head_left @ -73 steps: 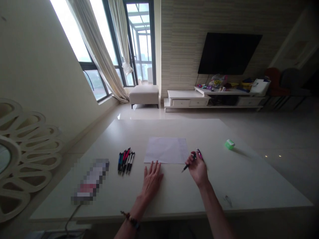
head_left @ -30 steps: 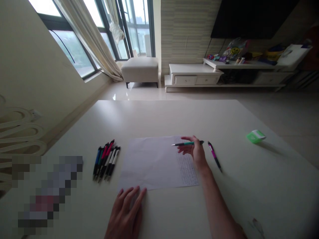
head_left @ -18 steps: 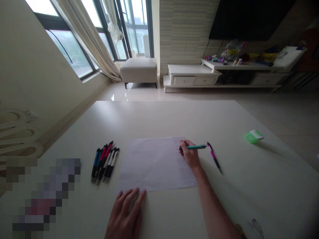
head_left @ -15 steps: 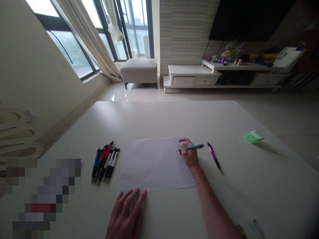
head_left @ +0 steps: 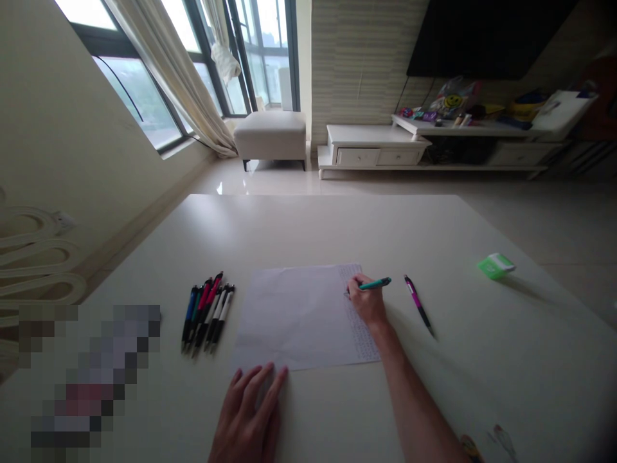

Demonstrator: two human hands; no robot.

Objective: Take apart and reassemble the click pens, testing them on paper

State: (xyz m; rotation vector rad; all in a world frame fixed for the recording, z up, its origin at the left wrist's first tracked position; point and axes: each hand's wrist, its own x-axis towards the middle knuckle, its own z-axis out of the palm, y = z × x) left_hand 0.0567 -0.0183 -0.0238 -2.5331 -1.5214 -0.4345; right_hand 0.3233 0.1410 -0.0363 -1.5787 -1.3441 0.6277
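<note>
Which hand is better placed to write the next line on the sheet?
Probably the right hand: it grips the teal pen, tip at the sheet of paper. The left hand lies empty on the table, below the sheet's near edge.

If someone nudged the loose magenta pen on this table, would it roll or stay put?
It would probably roll easily: the magenta pen looks slim and round, and lies by itself on the smooth white table. It likely weighs little, so a light nudge could send it some way. The barrel looks stiff, so it should shift as one piece rather than bend.
</note>
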